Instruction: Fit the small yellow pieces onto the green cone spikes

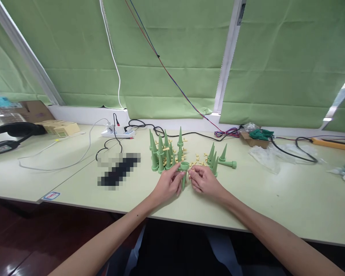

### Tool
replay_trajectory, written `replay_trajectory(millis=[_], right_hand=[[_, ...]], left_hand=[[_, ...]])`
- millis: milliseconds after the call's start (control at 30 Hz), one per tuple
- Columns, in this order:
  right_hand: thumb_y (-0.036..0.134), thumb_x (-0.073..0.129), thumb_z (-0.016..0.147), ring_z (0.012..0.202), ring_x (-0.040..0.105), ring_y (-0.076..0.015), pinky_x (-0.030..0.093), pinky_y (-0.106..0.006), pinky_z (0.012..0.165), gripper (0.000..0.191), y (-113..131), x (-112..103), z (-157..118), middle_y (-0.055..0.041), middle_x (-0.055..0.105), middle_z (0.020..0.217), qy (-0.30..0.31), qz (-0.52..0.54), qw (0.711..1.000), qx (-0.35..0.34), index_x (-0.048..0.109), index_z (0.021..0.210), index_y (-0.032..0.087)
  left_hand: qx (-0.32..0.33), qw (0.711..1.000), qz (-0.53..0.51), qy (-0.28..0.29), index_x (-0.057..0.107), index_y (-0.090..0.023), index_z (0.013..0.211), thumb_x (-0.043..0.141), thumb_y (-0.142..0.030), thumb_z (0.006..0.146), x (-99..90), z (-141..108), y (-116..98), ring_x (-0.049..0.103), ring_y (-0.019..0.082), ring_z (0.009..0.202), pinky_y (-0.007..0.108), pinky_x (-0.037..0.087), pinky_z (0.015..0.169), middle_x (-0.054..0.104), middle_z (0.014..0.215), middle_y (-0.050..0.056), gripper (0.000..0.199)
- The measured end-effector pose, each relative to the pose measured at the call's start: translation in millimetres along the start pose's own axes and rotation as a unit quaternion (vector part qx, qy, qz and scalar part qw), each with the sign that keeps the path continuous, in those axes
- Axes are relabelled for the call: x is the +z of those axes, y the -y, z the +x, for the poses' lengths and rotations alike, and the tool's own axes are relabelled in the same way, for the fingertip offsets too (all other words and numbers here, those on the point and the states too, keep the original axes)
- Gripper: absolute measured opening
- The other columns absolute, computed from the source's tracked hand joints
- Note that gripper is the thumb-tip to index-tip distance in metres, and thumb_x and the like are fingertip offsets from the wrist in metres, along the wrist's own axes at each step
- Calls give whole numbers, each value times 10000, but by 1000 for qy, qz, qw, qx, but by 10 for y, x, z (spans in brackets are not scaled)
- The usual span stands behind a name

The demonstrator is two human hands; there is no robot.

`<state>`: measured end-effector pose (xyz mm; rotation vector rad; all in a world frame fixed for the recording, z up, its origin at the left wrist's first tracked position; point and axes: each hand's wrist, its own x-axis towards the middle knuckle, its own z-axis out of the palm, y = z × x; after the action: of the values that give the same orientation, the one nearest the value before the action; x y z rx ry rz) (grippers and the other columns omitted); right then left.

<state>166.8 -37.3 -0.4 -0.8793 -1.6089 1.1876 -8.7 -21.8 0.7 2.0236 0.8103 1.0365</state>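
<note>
My left hand (pixel 170 181) is closed around a green plant watering spike (pixel 184 166), its open threaded collar up and its point down. Close against the collar's right side, my right hand (pixel 204 180) pinches what looks like a small yellow valve, mostly hidden by the fingertips. Behind my left hand stand several green spikes (pixel 160 147) in a cluster, points up, with yellow valves sticking out of their sides. Loose yellow valves (pixel 197 157) lie scattered beyond my hands. To the right are more green spikes (pixel 211 154), with one lying on its side (pixel 228 164).
A power strip (pixel 117 133) with cables sits at the back, left of the spikes. A blurred dark patch (pixel 119 170) is left of my hands. Farther right are a small cardboard box (pixel 255 142) and clear plastic bags (pixel 266 159). The table edge (pixel 195 221) runs below my forearms.
</note>
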Motion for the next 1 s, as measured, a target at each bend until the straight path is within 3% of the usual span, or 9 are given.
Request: replay_trajectory(millis=[167,267,433,733,1000], right_hand=[[523,490,923,321,335,-91,273,-231,369,375,-22,15,9,101,336,408,-3,13,1000,0,436,698,228],[464,476,940,409,382,-107,307,-249,443,359,-10,-5,2,68,390,464,-27,-89,995,-42,419,679,225],[354,450,954,538,385,-122,305,-268,558,342,2,-40,9,35,428,567,-68,-257,956,-122,408,647,209],[393,425,966,528,339,-119,276,-265,543,378,-18,-9,38,44,375,562,-80,-264,957,-94,373,640,209],[457,408,965,513,313,-114,256,-279,541,466,-14,-14,56,36,348,532,-123,-272,952,-75,338,581,202]], left_hand=[[-4,1000,-7,2,533,-143,1226,436,-355,979,3,2,-15,461,107,369,235,402,485,513,428,-69,340],[-25,999,-39,12,540,-154,1149,430,-390,980,11,-4,-16,441,103,343,233,393,465,498,410,-75,311],[-55,996,-66,26,526,-157,1041,434,-422,976,22,-5,-6,428,97,331,224,396,449,487,396,-77,288],[-87,987,-131,6,349,-162,1400,471,-449,953,9,31,-69,422,88,288,179,353,347,505,428,-84,546],[-73,988,-138,-12,470,-210,1292,454,-419,949,16,52,21,465,59,342,177,341,332,610,722,-1,401]])
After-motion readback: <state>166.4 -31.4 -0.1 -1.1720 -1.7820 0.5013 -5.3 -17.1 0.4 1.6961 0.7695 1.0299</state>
